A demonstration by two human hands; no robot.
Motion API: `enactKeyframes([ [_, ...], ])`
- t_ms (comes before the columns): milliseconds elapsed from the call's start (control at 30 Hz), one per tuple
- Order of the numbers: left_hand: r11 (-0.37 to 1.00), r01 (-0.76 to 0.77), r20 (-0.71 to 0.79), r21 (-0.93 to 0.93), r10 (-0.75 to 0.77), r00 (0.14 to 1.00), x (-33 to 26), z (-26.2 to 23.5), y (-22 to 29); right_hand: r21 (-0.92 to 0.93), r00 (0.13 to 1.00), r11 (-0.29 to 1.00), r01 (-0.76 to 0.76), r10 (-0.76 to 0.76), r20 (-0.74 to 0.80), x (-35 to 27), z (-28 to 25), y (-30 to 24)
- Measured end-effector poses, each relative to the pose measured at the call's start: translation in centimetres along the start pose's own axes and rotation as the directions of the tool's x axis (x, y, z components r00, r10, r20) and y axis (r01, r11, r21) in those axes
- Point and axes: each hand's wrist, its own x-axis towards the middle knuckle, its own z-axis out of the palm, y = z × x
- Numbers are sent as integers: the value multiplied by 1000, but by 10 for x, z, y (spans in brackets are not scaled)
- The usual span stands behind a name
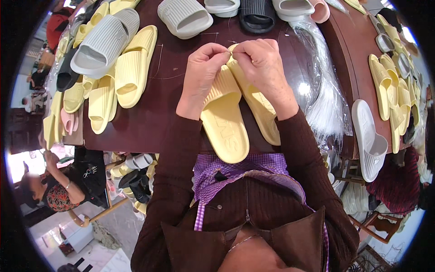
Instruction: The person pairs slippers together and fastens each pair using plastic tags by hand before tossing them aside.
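A pair of yellow ribbed slide sandals lies side by side on the dark table in front of me. The left slide (228, 131) overhangs the table's near edge, and the right slide (264, 119) is partly hidden by my right forearm. My left hand (201, 75) and my right hand (264, 68) meet above the toe ends. Thumb and forefinger are pinched together on each, with the fingertips almost touching. Whatever they pinch is too small to make out. The left wrist covers part of the left slide's edge.
Grey (102, 43) and yellow slides (136, 68) are heaped at left. A grey slide (186, 18) and a black slide (257, 16) line the far side. Clear plastic strands (324, 99) lie at right, near a white slide (369, 140). Another person (63, 188) sits at left.
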Motion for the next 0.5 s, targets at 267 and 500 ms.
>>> enactKeyframes([
  [267,944,233,181,-234,-193,964,5,-18,-3,71,998,996,49,-50,23,0,-5,-7],
  [500,963,205,118,-174,-186,975,4,-5,1,105,999,994,-35,39,-38,1,-11,-2],
])
